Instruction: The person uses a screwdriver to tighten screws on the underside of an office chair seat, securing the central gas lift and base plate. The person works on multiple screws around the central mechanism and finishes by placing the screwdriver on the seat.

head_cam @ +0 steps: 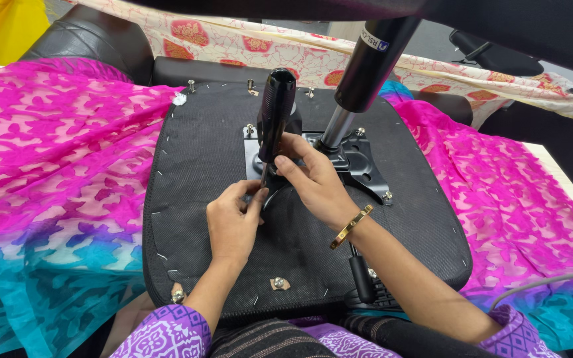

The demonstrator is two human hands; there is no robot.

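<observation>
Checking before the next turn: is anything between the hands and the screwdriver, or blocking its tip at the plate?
Nothing visible. The right hand grips the screwdriver; the left hand pinches near its tip at the metal plate. The tip itself is hidden behind fingers.

Both forearms reached in from the near edge, converging at centre. Left hand [232, 222] sat nearer, fingers curled, thumb and fingertips pinched together. Right hand [313, 182] lay just farther right, fingers wrapped in a grip, wrist bent leftward.
</observation>
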